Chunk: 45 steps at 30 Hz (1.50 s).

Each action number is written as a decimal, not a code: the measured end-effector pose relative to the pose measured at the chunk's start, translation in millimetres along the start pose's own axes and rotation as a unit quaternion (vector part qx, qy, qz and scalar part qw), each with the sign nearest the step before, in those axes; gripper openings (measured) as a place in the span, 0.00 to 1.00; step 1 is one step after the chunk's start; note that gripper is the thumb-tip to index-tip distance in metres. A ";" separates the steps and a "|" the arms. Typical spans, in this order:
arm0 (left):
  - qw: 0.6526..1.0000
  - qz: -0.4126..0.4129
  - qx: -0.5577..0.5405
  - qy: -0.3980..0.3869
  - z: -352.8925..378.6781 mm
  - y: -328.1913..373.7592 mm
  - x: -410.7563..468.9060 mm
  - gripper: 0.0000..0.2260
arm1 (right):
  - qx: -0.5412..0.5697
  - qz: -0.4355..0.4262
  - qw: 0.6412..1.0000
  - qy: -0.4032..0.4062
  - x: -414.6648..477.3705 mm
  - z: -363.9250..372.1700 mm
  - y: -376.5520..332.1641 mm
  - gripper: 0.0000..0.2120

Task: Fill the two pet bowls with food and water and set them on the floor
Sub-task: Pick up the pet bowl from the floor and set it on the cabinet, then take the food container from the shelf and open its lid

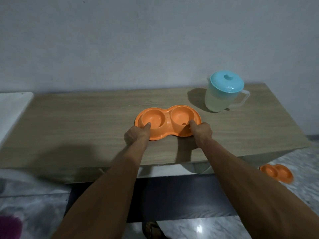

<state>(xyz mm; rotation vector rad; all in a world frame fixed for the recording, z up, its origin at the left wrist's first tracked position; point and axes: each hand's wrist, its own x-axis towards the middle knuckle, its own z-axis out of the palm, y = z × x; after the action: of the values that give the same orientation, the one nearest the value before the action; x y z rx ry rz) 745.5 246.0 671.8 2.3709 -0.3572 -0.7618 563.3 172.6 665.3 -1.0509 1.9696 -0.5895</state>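
Evidently, head view: the orange double bowl was gripped at its near rim on the wooden table.
Left hand: clenched on the rim, thumb inside.
Right hand: likewise.
Jug: lidded, nearby.
Risk: contents, too dim to judge, could be spilled if the bowl were tilted.

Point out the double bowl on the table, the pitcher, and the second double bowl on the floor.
double bowl on the table (165, 118), head view, ridge between its wells.
pitcher (226, 83), head view, blue lid.
double bowl on the floor (276, 173), head view, middle.
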 end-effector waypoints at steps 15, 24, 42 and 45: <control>0.985 0.081 -0.135 0.070 -70.9 -84.8 -86.8 0.22 | 0.059 -0.094 0.994 -0.004 -119.1 -28.8 64.9 0.22; 0.983 0.046 -0.157 0.079 -87.5 -216.6 -85.8 0.12 | 0.037 -0.120 0.988 -0.088 -173.4 36.3 170.3 0.12; 0.977 0.141 -0.152 -0.053 14.3 -282.2 103.6 0.27 | 0.110 -0.258 0.957 -0.075 -92.8 261.7 191.0 0.16; 0.971 0.140 -0.184 -0.060 29.6 -278.9 116.1 0.27 | 0.142 -0.248 0.956 -0.072 -84.8 274.5 184.4 0.16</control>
<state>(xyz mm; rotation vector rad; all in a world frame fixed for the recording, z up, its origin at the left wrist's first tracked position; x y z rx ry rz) 838.4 399.1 426.7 1.8847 -0.5386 -0.7625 732.6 336.5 418.2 -1.3657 1.4376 -1.0020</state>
